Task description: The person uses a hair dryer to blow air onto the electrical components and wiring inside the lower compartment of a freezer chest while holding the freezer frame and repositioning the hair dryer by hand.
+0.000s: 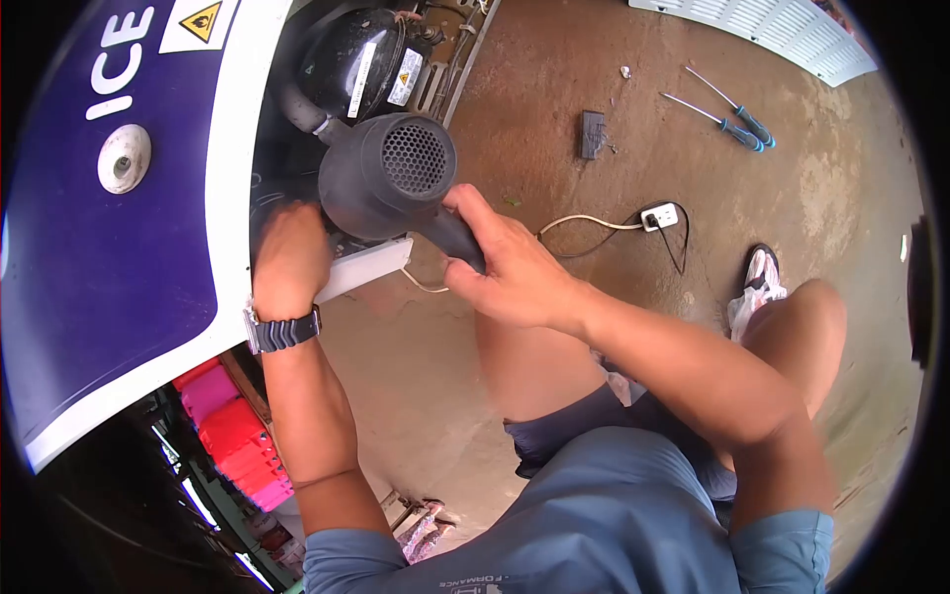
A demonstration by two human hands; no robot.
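A dark grey hair dryer [356, 188] is in my right hand [505, 262], whose fingers wrap its handle. The round mesh at its back faces up toward me, and its nozzle points into the open compartment of a white and purple ICE cabinet [168, 257]. My left hand [294, 247], with a dark watch [285, 334] on the wrist, reaches into the same compartment, left of the dryer. Its fingers are blurred and partly hidden, so what they touch does not show. A black compressor [341, 59] with labels sits at the compartment's far end.
Two screwdrivers [732, 124], a small black box [592, 134] with wires and a white power outlet [658, 216] with cords lie on the wet floor. A vented white panel [762, 30] lies beyond. Red and pink stacked items [233, 436] stand under the cabinet's near side.
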